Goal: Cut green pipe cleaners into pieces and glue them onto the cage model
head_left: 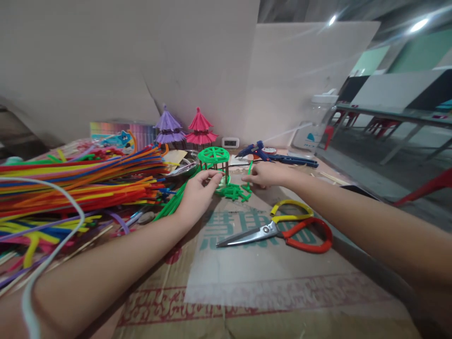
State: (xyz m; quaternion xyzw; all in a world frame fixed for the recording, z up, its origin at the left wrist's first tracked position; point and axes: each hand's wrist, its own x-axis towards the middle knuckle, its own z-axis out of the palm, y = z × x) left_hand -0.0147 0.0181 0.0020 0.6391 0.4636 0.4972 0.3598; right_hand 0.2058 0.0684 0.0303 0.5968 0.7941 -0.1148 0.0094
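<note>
A small green pipe-cleaner frame (213, 155) with a spoked round top stands on brown posts near the back of the table. My left hand (198, 194) is at its front left, thumb and forefinger pinched together by the posts; what lies between the tips is hidden. My right hand (267, 175) is curled at the right of the frame, its fingers closed on a short green pipe cleaner (250, 169) that sticks up. Between the two hands lies a pile of short green pipe-cleaner pieces (233, 191). Scissors (265, 230) with yellow and red handles rest in front, blades apart.
Bundles of coloured pipe cleaners (88, 181) fill the left side, with a white cable (72, 200) crossing them. Purple (169, 126) and pink (200, 126) tiered models stand behind. A blue glue gun (257, 149), pliers (294, 161) and a clear bottle (312, 125) are back right.
</note>
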